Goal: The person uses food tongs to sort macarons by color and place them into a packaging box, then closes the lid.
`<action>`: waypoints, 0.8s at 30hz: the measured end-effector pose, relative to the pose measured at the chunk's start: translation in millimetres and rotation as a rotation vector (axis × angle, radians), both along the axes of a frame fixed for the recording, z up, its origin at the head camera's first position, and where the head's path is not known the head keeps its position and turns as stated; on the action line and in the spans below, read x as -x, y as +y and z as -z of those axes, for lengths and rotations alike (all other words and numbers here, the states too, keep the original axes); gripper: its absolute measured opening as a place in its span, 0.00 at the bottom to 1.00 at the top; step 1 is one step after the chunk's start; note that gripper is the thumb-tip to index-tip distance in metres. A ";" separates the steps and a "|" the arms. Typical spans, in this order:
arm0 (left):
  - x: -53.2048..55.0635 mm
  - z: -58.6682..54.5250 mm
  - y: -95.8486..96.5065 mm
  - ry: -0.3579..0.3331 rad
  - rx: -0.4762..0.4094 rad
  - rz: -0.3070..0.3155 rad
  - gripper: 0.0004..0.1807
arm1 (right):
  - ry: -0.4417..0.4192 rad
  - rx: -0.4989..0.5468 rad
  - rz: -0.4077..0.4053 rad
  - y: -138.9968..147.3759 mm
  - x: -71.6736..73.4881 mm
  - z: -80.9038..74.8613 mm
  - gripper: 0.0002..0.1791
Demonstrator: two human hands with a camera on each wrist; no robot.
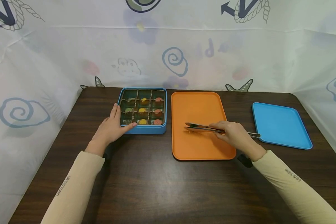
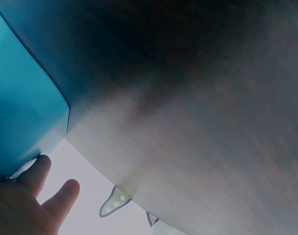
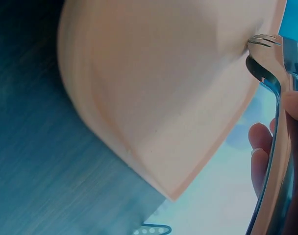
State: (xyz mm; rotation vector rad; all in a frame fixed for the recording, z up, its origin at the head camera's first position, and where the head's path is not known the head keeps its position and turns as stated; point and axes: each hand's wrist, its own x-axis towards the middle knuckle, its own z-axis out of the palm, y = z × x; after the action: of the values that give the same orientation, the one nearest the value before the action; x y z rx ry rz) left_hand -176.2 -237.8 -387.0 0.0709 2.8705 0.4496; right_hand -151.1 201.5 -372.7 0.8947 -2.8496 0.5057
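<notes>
A blue box [image 1: 145, 129] stands at the back of the table, with a clear insert of several compartments. Inside lie small green pieces [image 1: 128, 110], yellow pieces [image 1: 142, 110] and reddish pieces [image 1: 157, 122], one colour per column. My left hand [image 1: 109, 127] rests against the box's front left corner, fingers stretched along its left side and thumb by the front rim. My right hand [image 1: 234, 132] grips shiny metal tongs [image 1: 203, 127] with slotted, fork-like tips. The tips are slightly apart, low over the orange tray [image 1: 197, 109].
Right of the orange tray lies a smaller blue tray [image 1: 281, 124]. All of this is on a dark wooden table [image 1: 162, 186]. A patterned white cloth [image 1: 212, 62] hangs behind and beside the table.
</notes>
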 end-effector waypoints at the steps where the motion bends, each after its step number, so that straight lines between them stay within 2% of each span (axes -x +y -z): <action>1: -0.1 0.0 0.1 -0.001 0.001 0.000 0.64 | 0.005 -0.002 -0.002 0.2 -0.1 0.1 0.20; 13: 0.2 -0.6 0.2 0.000 -0.002 0.001 0.65 | 0.098 0.005 -0.027 -1.1 0.1 -2.4 0.16; 24: 1.2 -0.3 -0.1 -0.003 -0.007 0.006 0.65 | 0.215 0.047 -0.021 -6.0 5.0 -17.2 0.17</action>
State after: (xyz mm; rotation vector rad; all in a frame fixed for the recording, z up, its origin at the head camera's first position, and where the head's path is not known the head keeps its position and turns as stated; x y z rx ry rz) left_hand -177.4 -237.8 -386.7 0.0798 2.8655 0.4576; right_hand -156.2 195.5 -355.5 0.9117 -2.6276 0.4474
